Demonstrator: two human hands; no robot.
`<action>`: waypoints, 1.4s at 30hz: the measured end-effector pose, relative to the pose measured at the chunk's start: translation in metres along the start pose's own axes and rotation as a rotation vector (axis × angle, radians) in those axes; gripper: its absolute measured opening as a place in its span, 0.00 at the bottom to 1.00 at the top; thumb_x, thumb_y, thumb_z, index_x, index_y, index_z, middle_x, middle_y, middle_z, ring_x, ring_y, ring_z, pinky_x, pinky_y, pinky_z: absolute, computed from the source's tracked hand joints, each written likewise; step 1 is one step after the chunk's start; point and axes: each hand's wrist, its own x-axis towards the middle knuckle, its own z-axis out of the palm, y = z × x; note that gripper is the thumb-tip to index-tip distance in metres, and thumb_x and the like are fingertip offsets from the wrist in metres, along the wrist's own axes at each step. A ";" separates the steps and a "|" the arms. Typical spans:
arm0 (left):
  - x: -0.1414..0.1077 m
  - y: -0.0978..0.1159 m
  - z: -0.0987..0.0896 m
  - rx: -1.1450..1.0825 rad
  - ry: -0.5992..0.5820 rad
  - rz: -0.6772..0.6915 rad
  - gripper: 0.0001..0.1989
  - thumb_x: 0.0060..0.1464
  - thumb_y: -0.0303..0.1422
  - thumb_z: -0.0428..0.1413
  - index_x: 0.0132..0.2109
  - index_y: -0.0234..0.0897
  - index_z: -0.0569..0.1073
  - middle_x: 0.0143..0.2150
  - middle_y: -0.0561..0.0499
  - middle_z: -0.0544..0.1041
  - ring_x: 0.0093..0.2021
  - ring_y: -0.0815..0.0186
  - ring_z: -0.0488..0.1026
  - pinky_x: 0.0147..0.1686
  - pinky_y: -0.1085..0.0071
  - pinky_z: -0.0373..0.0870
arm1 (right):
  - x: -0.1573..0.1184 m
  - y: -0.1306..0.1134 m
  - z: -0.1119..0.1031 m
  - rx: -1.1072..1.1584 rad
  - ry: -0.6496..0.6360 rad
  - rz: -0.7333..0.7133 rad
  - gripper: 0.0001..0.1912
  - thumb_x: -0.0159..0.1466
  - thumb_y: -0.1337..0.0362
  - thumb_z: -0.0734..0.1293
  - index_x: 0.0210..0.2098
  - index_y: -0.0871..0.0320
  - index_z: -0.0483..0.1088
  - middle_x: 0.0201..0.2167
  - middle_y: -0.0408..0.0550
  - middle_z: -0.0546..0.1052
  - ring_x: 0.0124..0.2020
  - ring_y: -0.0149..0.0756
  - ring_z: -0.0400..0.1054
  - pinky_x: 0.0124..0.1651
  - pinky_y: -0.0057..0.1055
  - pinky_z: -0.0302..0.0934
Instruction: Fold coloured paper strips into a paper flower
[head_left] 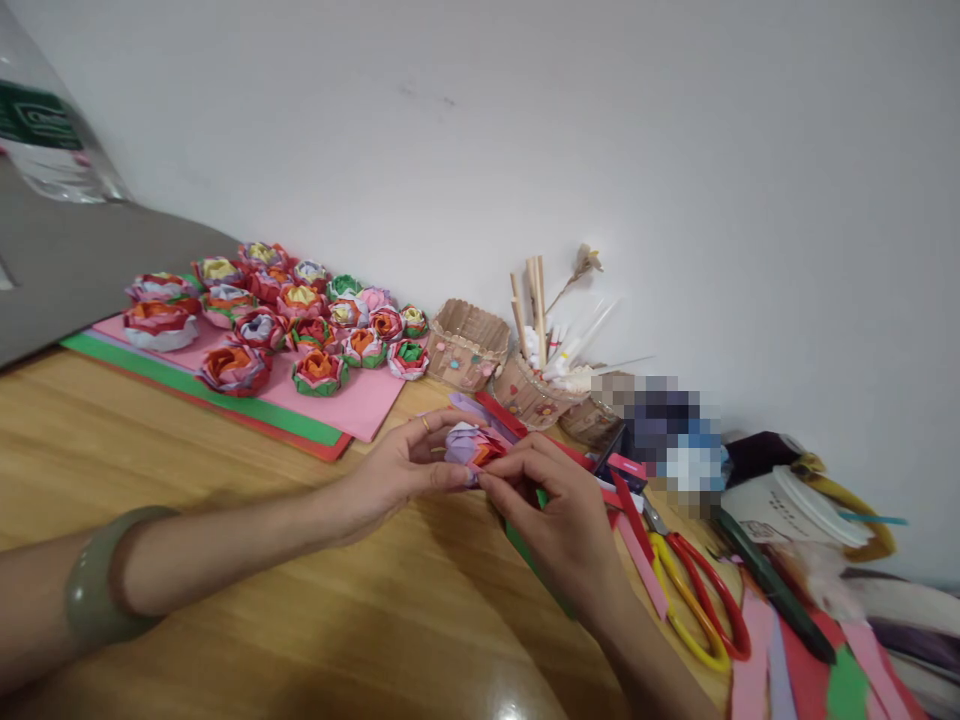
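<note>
A folded paper flower (471, 446), with lilac outer petals and orange and red inside, is held above the wooden table between both hands. My left hand (409, 465) curls around its left side, thumb in front and fingers behind. On the flower's right edge, my right hand (559, 510) pinches a petal between thumb and forefinger. Its pinched spot is partly covered by the fingertips. Strips of red and lilac paper (501, 416) lie just behind the hands, and a green paper piece (536, 560) lies beneath my right hand.
Several finished paper flowers (319, 370) stand on stacked coloured sheets (367, 400) at the left. Small wooden baskets (469, 345) line the wall, one holding sticks. At right lie scissors (697, 600), a dark green pen-like tool (776, 580), a white tub (787, 510) and paper strips (754, 650).
</note>
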 end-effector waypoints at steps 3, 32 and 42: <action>0.000 -0.001 -0.001 0.028 -0.017 0.011 0.19 0.42 0.26 0.63 0.43 0.43 0.72 0.40 0.54 0.75 0.42 0.67 0.69 0.42 0.72 0.63 | 0.001 0.001 0.000 0.008 -0.020 0.024 0.07 0.56 0.72 0.65 0.22 0.59 0.70 0.22 0.42 0.68 0.22 0.28 0.60 0.24 0.25 0.53; -0.001 -0.001 0.001 0.147 0.085 -0.033 0.17 0.39 0.25 0.64 0.40 0.42 0.74 0.39 0.53 0.77 0.40 0.66 0.70 0.38 0.73 0.65 | 0.000 0.000 -0.004 0.057 -0.073 0.085 0.04 0.54 0.72 0.69 0.26 0.59 0.75 0.24 0.41 0.70 0.26 0.26 0.63 0.27 0.23 0.55; -0.005 0.005 0.003 -0.027 0.016 -0.077 0.14 0.47 0.29 0.60 0.43 0.40 0.74 0.44 0.49 0.75 0.40 0.67 0.72 0.40 0.73 0.69 | 0.001 -0.003 -0.005 0.018 -0.040 0.056 0.06 0.56 0.72 0.67 0.23 0.60 0.74 0.21 0.41 0.67 0.23 0.25 0.60 0.25 0.23 0.53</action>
